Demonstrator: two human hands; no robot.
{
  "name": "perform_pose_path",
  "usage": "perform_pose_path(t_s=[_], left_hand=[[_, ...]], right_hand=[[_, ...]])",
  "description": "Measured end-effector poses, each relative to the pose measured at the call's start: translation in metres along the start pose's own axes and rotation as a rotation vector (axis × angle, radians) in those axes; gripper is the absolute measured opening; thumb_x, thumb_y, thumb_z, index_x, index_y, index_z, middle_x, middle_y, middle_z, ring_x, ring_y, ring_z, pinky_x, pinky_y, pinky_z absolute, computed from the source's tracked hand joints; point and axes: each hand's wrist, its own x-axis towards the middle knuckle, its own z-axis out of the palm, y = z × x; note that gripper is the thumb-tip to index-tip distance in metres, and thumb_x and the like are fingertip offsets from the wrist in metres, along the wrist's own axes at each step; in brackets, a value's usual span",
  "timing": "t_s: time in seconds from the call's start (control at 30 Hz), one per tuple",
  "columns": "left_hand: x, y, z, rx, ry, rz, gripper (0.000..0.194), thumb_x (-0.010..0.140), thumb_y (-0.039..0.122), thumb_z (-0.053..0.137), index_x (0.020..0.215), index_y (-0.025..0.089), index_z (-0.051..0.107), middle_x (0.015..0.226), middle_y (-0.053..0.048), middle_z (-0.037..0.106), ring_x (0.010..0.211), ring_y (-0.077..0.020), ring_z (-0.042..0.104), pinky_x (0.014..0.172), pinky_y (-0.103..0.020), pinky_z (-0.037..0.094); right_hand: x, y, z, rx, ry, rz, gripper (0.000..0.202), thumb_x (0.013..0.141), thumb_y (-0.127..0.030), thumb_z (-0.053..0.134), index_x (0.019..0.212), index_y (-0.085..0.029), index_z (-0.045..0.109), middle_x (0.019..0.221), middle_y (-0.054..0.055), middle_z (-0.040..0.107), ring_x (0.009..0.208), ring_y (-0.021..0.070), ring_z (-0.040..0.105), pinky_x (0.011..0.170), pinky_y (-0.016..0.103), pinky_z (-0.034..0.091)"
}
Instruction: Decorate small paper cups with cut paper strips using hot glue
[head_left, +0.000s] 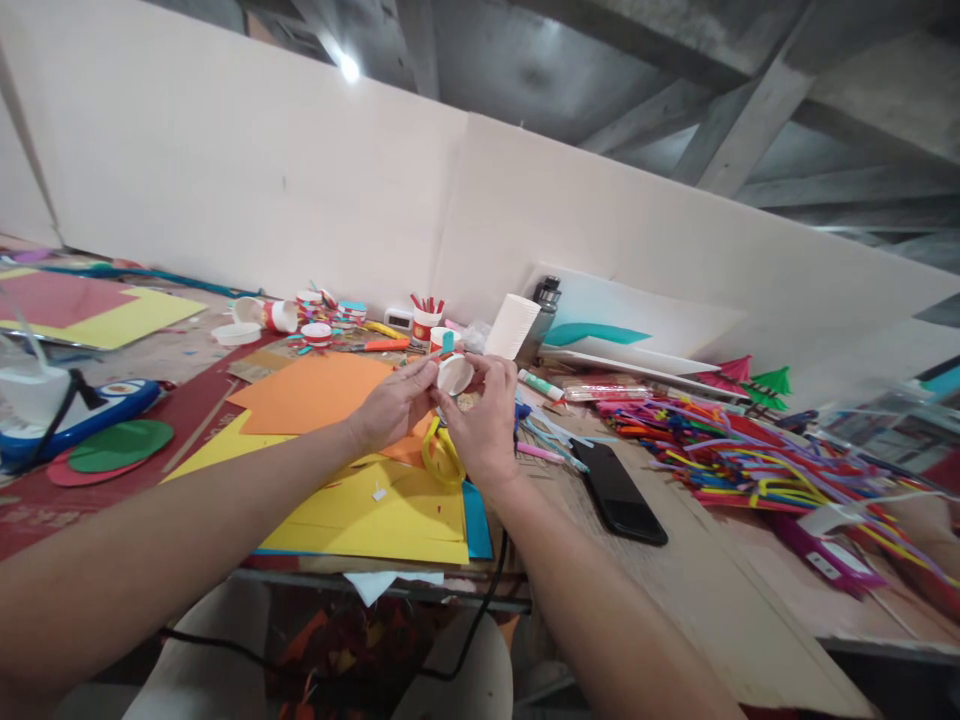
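Observation:
A small white paper cup [455,376] is held up over the table with its round pale side facing me. My left hand [399,402] is closed on its left side, thumb and fingertips pinching the rim. On the right side, my right hand [486,415] grips the same cup with bent fingers. A small teal piece [448,342] stands up just behind the cup; whether it is attached, I cannot tell. Below the hands lie yellow-handled scissors [444,455], partly covered by my right hand. Orange paper [315,390] and yellow paper [360,515] are spread beneath.
Red-and-white paper cups [280,316] and a cup of red sticks [427,322] stand along the back panel. To the right lie a black phone [619,490] and a heap of pipe cleaners [757,450]. A blue-and-white glue gun stand [82,415] is at left.

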Motion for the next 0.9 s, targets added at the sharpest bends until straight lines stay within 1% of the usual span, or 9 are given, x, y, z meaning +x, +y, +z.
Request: perform_pose_path(t_s=[0.17,0.3,0.4,0.47,0.53,0.63,0.7,0.8,0.9], left_hand=[[-0.001,-0.001,0.000,0.032,-0.061,0.018,0.034,0.083,0.037,0.069,0.112,0.019,0.069,0.113,-0.009,0.068,0.107,-0.0233,0.062,0.092,-0.034,0.048],[-0.001,-0.003,0.000,0.126,-0.062,0.083,0.037,0.075,0.028,0.077,0.109,0.017,0.070,0.109,-0.008,0.070,0.107,-0.0223,0.062,0.096,-0.032,0.046],[0.001,-0.002,0.001,0.121,0.052,0.039,0.026,0.077,0.021,0.072,0.102,0.014,0.069,0.095,-0.006,0.072,0.084,-0.0156,0.065,0.076,-0.024,0.051],[0.003,0.001,0.000,0.035,0.165,-0.049,0.018,0.080,0.016,0.064,0.097,0.012,0.068,0.083,-0.005,0.071,0.066,-0.0109,0.062,0.057,-0.019,0.048],[0.005,0.006,-0.001,-0.055,0.237,-0.131,0.022,0.082,0.012,0.055,0.101,0.010,0.066,0.079,-0.006,0.071,0.061,-0.0106,0.062,0.052,-0.018,0.047],[0.006,0.011,-0.002,-0.128,0.239,-0.198,0.039,0.084,0.011,0.046,0.119,0.007,0.061,0.086,-0.011,0.074,0.074,-0.0164,0.070,0.061,-0.022,0.054],[0.006,0.013,-0.001,-0.138,0.232,-0.214,0.043,0.084,0.010,0.043,0.125,0.006,0.058,0.090,-0.013,0.075,0.080,-0.0189,0.072,0.066,-0.025,0.057],[0.006,0.013,0.000,-0.128,0.263,-0.219,0.043,0.085,0.009,0.043,0.124,0.005,0.059,0.087,-0.012,0.075,0.077,-0.0186,0.072,0.067,-0.026,0.058],[0.005,0.012,0.000,-0.112,0.307,-0.208,0.040,0.084,0.009,0.046,0.121,0.004,0.060,0.084,-0.012,0.075,0.071,-0.0178,0.072,0.068,-0.027,0.058]], right_hand=[[0.000,0.002,-0.001,-0.006,-0.006,0.000,0.045,0.076,-0.019,0.072,0.115,-0.022,0.050,0.116,0.011,0.048,0.109,0.0250,0.052,0.087,0.042,0.054],[0.000,0.001,0.001,-0.014,-0.026,0.032,0.040,0.077,-0.015,0.067,0.114,-0.020,0.052,0.116,0.012,0.047,0.108,0.0242,0.052,0.089,0.041,0.052],[0.002,0.000,0.002,-0.070,-0.078,0.053,0.044,0.073,-0.015,0.070,0.113,-0.019,0.053,0.115,0.012,0.047,0.112,0.0254,0.049,0.098,0.044,0.048],[0.004,0.001,0.002,-0.080,-0.117,0.057,0.054,0.070,-0.019,0.076,0.118,-0.021,0.053,0.117,0.011,0.047,0.115,0.0265,0.047,0.101,0.046,0.045],[0.005,0.004,0.000,-0.056,-0.136,0.056,0.062,0.069,-0.024,0.079,0.124,-0.022,0.051,0.120,0.011,0.045,0.116,0.0276,0.047,0.100,0.048,0.046],[0.007,0.009,-0.003,-0.012,-0.147,0.053,0.067,0.070,-0.027,0.079,0.129,-0.023,0.048,0.123,0.012,0.044,0.115,0.0281,0.048,0.094,0.049,0.049],[0.007,0.011,-0.005,-0.002,-0.157,0.056,0.069,0.070,-0.026,0.079,0.131,-0.024,0.048,0.122,0.012,0.044,0.113,0.0276,0.049,0.092,0.048,0.050],[0.007,0.012,-0.005,0.010,-0.197,0.049,0.065,0.074,-0.026,0.076,0.133,-0.025,0.048,0.121,0.011,0.046,0.113,0.0268,0.050,0.091,0.046,0.051],[0.006,0.012,-0.005,0.024,-0.243,0.009,0.050,0.082,-0.027,0.068,0.130,-0.026,0.053,0.118,0.011,0.049,0.112,0.0261,0.051,0.092,0.045,0.050]])
